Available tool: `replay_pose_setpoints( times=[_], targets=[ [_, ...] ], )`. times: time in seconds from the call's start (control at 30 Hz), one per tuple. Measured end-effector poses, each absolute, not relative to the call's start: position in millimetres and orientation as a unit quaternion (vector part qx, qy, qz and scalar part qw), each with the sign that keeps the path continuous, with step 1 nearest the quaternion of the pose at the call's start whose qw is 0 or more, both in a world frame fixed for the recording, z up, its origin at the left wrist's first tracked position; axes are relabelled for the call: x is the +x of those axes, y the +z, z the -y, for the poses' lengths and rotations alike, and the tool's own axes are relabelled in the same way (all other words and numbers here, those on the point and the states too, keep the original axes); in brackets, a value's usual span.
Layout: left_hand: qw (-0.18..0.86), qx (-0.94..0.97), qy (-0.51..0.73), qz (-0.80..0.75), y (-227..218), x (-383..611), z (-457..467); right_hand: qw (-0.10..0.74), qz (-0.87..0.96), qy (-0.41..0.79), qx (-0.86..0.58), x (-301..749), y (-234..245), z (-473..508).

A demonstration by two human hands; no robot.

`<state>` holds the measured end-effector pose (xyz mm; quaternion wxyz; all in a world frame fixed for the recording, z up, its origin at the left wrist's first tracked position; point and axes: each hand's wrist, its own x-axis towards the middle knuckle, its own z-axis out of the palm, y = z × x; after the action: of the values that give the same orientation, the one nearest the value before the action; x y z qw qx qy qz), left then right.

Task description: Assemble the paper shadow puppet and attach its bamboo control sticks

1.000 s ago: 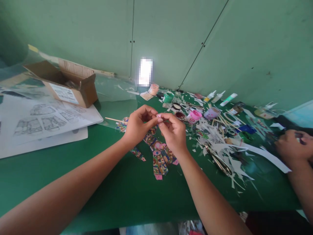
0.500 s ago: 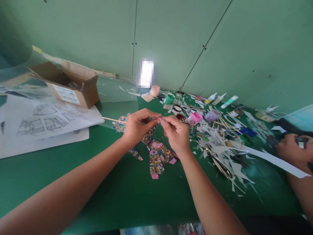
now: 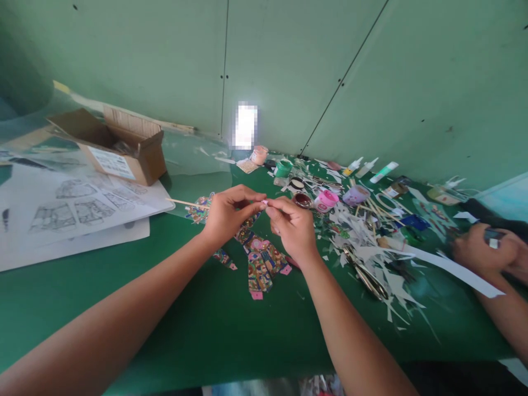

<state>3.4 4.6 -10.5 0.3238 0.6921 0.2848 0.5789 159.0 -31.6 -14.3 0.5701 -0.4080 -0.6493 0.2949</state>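
My left hand (image 3: 229, 214) and my right hand (image 3: 291, 225) meet fingertip to fingertip above the green table (image 3: 173, 308). Both pinch a tiny pale pink piece (image 3: 264, 202) between them. Under my hands lie colourful printed paper cut-outs (image 3: 259, 263) with pink tabs. A thin wooden stick (image 3: 185, 203) lies on the table just left of my left hand.
An open cardboard box (image 3: 119, 146) and printed sheets (image 3: 70, 212) are at the left. Small paint pots (image 3: 325, 198), glue tubes (image 3: 383, 171), white paper scraps (image 3: 383, 242) and scissors (image 3: 367, 278) crowd the right side. Another person's hands (image 3: 489, 250) work at the far right.
My two hands stay pinched together on the small pink piece and have drifted slightly. The other person's hands at the right have shifted a little leftward.
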Motion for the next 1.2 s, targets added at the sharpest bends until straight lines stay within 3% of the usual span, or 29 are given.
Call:
replay_pose_setpoints(
  times=[0.5, 0.9, 1.2],
  targets=[
    [0.319, 0.710, 0.531, -0.335, -12.1, 1.4, -8.6, 0.561, 0.685, 0.166, -0.434, 159.5, -14.2, 31.5],
    [0.186, 0.758, 0.554, -0.291, -8.7, -2.0, -5.7, 0.560, 0.679, 0.190, -0.436, 159.4, -12.7, 31.6],
    [0.198, 0.753, 0.551, -0.301, -7.8, 2.6, -1.7, 0.563, 0.675, 0.173, -0.445, 156.7, -12.4, 34.0]
  ],
)
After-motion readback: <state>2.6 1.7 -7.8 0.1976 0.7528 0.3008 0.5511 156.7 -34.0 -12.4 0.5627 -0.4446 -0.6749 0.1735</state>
